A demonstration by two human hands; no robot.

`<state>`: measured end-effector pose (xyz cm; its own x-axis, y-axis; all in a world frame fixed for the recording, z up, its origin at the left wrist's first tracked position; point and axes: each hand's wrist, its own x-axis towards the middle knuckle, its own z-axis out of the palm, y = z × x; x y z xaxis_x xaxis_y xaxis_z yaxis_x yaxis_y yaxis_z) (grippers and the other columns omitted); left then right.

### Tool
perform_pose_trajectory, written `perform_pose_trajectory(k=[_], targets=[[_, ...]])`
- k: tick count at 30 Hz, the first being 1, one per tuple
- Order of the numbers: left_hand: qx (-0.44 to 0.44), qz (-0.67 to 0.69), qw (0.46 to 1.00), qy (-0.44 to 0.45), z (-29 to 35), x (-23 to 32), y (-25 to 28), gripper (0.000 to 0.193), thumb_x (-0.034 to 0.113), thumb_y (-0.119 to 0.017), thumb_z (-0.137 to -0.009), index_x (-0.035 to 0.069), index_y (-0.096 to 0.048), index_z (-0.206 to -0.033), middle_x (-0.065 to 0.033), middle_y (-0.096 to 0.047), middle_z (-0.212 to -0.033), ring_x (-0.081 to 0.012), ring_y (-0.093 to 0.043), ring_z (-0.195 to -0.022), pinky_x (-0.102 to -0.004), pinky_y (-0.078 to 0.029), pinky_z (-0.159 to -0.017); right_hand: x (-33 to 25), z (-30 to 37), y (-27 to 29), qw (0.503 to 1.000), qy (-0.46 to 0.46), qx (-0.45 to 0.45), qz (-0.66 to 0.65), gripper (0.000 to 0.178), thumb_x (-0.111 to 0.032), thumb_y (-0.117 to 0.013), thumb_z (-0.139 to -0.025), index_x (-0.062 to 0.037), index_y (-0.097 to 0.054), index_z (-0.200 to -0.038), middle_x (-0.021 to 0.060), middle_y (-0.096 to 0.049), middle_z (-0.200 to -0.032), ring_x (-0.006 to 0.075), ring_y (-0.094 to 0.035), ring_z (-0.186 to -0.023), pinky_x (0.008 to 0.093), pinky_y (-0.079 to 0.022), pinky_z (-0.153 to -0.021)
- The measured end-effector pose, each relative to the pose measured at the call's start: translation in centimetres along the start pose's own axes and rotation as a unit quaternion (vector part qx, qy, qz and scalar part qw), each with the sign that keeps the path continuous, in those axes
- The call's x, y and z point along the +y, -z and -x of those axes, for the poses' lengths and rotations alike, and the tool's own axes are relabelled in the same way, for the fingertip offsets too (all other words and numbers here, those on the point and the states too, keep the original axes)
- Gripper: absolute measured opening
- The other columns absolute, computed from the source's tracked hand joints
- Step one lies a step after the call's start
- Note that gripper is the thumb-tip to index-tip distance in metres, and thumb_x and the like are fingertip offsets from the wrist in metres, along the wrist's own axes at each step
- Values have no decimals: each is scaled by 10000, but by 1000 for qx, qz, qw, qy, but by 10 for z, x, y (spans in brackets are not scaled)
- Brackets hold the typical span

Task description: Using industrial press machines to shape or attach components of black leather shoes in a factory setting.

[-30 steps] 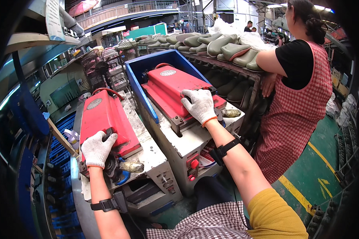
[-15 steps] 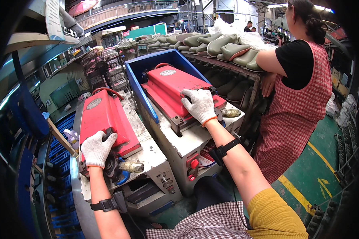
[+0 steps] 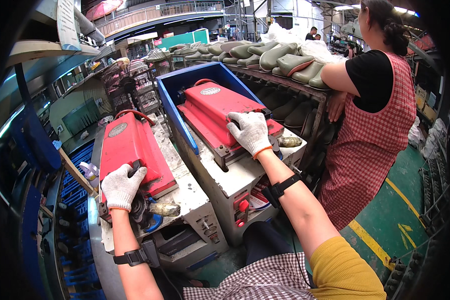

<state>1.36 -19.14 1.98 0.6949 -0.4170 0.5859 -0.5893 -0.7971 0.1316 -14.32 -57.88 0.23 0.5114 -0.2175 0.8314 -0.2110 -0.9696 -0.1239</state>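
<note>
Two machines with long red metal covers stand side by side before me. My left hand (image 3: 122, 186), in a white knit glove with an orange cuff, is closed around a black handle (image 3: 136, 166) at the near end of the left red cover (image 3: 127, 150). My right hand (image 3: 251, 133), gloved the same way, curls its fingers over the near end of the right red cover (image 3: 220, 107); its grip is partly hidden. Below each cover juts a worn, tape-wrapped lever grip, the left one (image 3: 165, 209) near my left wrist and the right one (image 3: 290, 142) beside my right wrist.
A blue box-like guard (image 3: 177, 117) surrounds the right machine's far end. Red switches (image 3: 243, 205) sit on its white base. Several olive-green rubber shoes (image 3: 277, 56) fill a rack behind. At the right stands a co-worker in a red checked apron (image 3: 370, 130), an arm on the rack.
</note>
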Motion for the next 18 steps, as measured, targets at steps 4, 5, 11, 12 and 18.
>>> perform_pose_trajectory(k=[4, 5, 11, 12, 18], targets=[[1, -2, 1000, 2, 0, -1, -1, 517, 655, -761, -835, 139, -762, -850, -149, -734, -742, -355, -744, -740, -475, -562, -679, 0, 0, 0, 1000, 1, 0, -3, 234, -331, -775, -892, -186, -772, -1075, 86, -741, -835, 319, -691, -843, 464, -476, -831], [1, -2, 1000, 2, 0, -1, -1, 517, 655, -761, -835, 139, -762, -850, -149, -734, -742, -355, -744, -740, -475, -562, -679, -1, 0, -1, 1000, 5, 15, -4, 183, -334, -763, -899, -195, -752, -1019, 82, -734, -813, 310, -697, -833, 462, -472, -835], [-2, -1, 1000, 3, 0, 1, 1, 517, 655, -760, -835, 138, -762, -852, -151, -734, -744, -362, -742, -742, -482, -561, -682, 0, 0, -1, 1000, 6, 21, -3, 143, -336, -748, -907, -204, -731, -959, 79, -728, -793, 300, -703, -828, 459, -466, -845], [-2, 0, 1000, 2, 0, 0, 1, 516, 654, -759, -836, 138, -762, -853, -151, -734, -746, -363, -742, -744, -484, -561, -683, 0, 0, -2, 1000, 9, 22, -1, 143, -336, -747, -908, -204, -732, -960, 79, -728, -793, 300, -703, -828, 459, -466, -844], [-10, -3, 1000, 8, 2, 0, 4, 520, 653, -753, -841, 134, -764, -862, -155, -736, -757, -367, -742, -756, -489, -562, -694, -1, 0, -2, 1000, 7, 9, -2, 205, -320, -773, -893, -183, -764, -1045, 88, -729, -816, 320, -689, -834, 467, -477, -821]])
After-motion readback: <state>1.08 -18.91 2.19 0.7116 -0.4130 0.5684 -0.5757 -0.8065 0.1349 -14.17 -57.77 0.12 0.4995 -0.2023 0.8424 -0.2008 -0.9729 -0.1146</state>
